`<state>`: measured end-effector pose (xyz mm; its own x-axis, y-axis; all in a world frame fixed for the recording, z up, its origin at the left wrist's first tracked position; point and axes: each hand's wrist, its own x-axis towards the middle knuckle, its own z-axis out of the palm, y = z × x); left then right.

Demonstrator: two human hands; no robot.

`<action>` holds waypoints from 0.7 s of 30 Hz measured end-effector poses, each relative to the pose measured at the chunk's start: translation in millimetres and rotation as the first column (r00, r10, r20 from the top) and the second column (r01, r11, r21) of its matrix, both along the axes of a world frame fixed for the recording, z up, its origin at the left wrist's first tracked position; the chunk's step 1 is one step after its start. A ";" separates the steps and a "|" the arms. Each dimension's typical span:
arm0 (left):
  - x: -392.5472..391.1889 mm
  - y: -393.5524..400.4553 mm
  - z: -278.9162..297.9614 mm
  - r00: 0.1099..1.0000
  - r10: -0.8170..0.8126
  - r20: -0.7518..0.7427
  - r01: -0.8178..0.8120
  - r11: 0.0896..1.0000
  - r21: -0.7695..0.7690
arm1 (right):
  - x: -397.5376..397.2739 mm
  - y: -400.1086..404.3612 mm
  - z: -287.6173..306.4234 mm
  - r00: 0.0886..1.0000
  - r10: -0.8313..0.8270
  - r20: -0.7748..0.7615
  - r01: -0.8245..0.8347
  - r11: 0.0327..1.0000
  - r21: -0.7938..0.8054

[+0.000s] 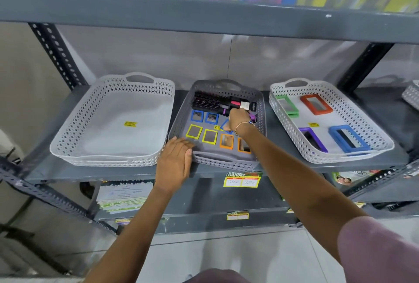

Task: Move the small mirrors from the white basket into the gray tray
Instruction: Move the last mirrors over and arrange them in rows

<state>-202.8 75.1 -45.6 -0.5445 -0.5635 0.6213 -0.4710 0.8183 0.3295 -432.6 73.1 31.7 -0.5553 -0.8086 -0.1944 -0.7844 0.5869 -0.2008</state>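
The gray tray [181,121] sits mid-shelf and holds several small square mirrors: two blue-framed [197,116], two yellow-framed [194,131] and two orange-framed [226,141]. My right hand [239,120] is inside the tray, pinching another blue-framed small mirror [226,126] that is tilted just above the tray floor. My left hand [175,160] grips the tray's near left corner. To the left, the white basket [90,124] holds only a yellow sticker.
Black and pink hair brushes [208,102] lie across the back of the gray tray. A second white basket [283,110] on the right holds larger rectangular mirrors in green, red, purple and blue frames. A shelf board runs overhead, with price tags on the front edge.
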 end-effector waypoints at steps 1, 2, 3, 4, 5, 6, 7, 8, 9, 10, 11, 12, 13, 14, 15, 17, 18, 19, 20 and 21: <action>0.5 0.2 0.2 1.000 -0.002 -0.009 0.002 1.000 -0.007 | -0.3 -2.2 -2.8 1.000 -0.009 0.006 0.009 1.000 0.011; 0.7 0.7 0.8 1.000 -0.006 -0.017 0.006 1.000 -0.011 | -0.3 -2.6 -3.5 1.000 -0.018 0.014 0.018 1.000 0.012; 1.0 1.3 1.5 1.000 -0.009 -0.024 0.009 1.000 -0.014 | -0.1 -2.5 -3.4 0.999 -0.027 0.034 0.027 1.000 0.010; 0.8 1.5 1.9 1.000 -0.012 -0.026 0.011 1.000 -0.016 | -0.3 -1.9 -2.8 0.998 -0.041 0.044 0.040 0.999 0.022; 0.5 1.8 2.2 1.000 -0.013 -0.026 0.013 1.000 -0.017 | -2.8 -2.8 -4.6 0.998 -0.029 0.058 0.028 1.000 0.010; 0.4 2.1 2.7 1.000 -0.012 -0.025 0.012 1.000 -0.017 | -4.9 -4.0 -6.9 0.998 -0.016 0.053 0.015 1.000 0.013; 0.5 1.6 2.6 1.000 -0.010 -0.025 0.009 1.000 -0.019 | -7.1 -4.2 -9.1 0.999 0.000 0.048 0.000 1.000 -0.003; 0.8 1.2 2.4 1.000 -0.010 -0.026 0.009 1.000 -0.021 | -8.4 -3.3 -11.3 0.999 0.009 0.053 -0.008 1.000 -0.017; 1.2 0.5 3.1 1.000 -0.015 -0.027 0.015 1.000 -0.027 | -10.6 -3.6 -13.8 0.998 0.019 0.052 -0.017 0.999 -0.033; 1.8 0.5 4.2 0.999 -0.026 -0.024 0.025 0.999 -0.033 | -11.7 -3.8 -15.8 0.999 0.024 0.048 -0.023 0.999 -0.029; 2.4 0.5 5.5 0.999 -0.039 -0.017 0.039 0.998 -0.042 | -14.2 -4.2 -19.5 0.998 0.032 0.050 -0.030 0.999 -0.043; 2.6 0.7 7.4 0.999 -0.052 -0.008 0.051 0.998 -0.045 | -14.4 -3.9 -19.5 0.998 0.024 0.058 -0.021 0.999 -0.047; 3.0 0.8 9.2 0.998 -0.063 0.003 0.063 0.997 -0.039 | -16.5 -4.5 -20.0 0.998 0.021 0.064 -0.017 0.998 -0.063; 4.3 1.2 11.1 0.997 -0.072 0.010 0.072 0.997 -0.027 | -15.9 -2.9 -15.6 0.998 0.010 0.067 -0.004 0.996 -0.092; 6.8 3.2 12.0 0.997 -0.079 0.001 0.079 0.997 -0.006 | -17.4 -1.1 -11.0 0.997 0.002 0.080 0.009 0.991 -0.132; 14.7 16.2 11.5 0.991 -0.072 -0.109 0.082 0.993 0.087 | -16.5 11.6 4.9 0.990 -0.030 0.139 0.067 0.959 -0.274; 17.7 28.7 10.8 0.975 -0.029 -0.222 0.068 0.983 0.170 | -16.6 22.3 11.4 0.987 -0.042 0.152 0.095 0.929 -0.358; 20.1 43.6 10.7 0.937 0.057 -0.343 0.045 0.958 0.283 | -16.7 34.9 15.1 0.988 -0.061 0.139 0.118 0.886 -0.448; 21.7 58.3 12.7 0.877 0.179 -0.446 0.032 0.904 0.427 | -16.2 49.8 15.2 0.986 -0.100 0.131 0.155 0.834 -0.530; 22.5 69.1 14.8 0.811 0.308 -0.497 0.049 0.811 0.582 | -14.4 65.1 12.7 0.980 -0.143 0.138 0.198 0.766 -0.611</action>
